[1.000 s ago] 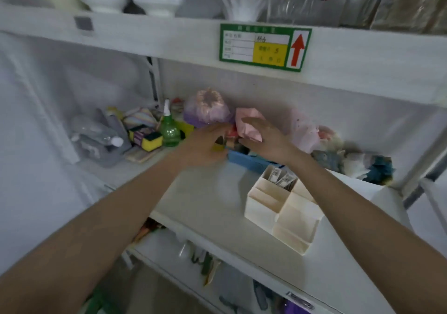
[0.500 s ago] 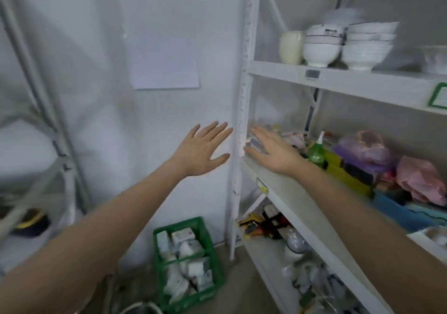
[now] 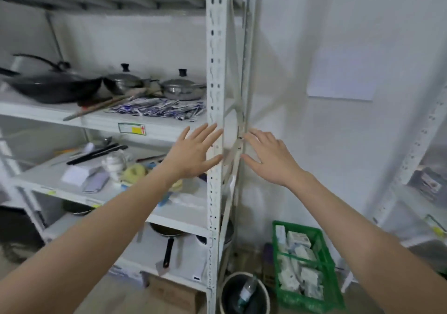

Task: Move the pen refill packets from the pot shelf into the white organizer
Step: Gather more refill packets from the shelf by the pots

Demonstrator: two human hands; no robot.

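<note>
A heap of blue-and-white pen refill packets (image 3: 158, 108) lies on the pot shelf (image 3: 101, 120), in front of the lidded steel pots (image 3: 183, 87) and a black wok (image 3: 53, 85). My left hand (image 3: 194, 153) is empty with fingers spread, below and right of the packets, in front of the shelf's front edge. My right hand (image 3: 269, 157) is also empty and spread, just right of the white upright post (image 3: 216, 144). The white organizer is out of view.
The shelf below holds cutlery, a cup and a yellow sponge (image 3: 134, 171). A frying pan (image 3: 169, 241) rests lower down. On the floor stand a green crate (image 3: 306, 265) of boxes and a round bin (image 3: 244, 294). Another rack (image 3: 411, 163) stands at the right.
The view swung left from the organizer shelf to the pot rack. Both hands left the clutter by the organizer and now hover empty and spread near the rack's post.
</note>
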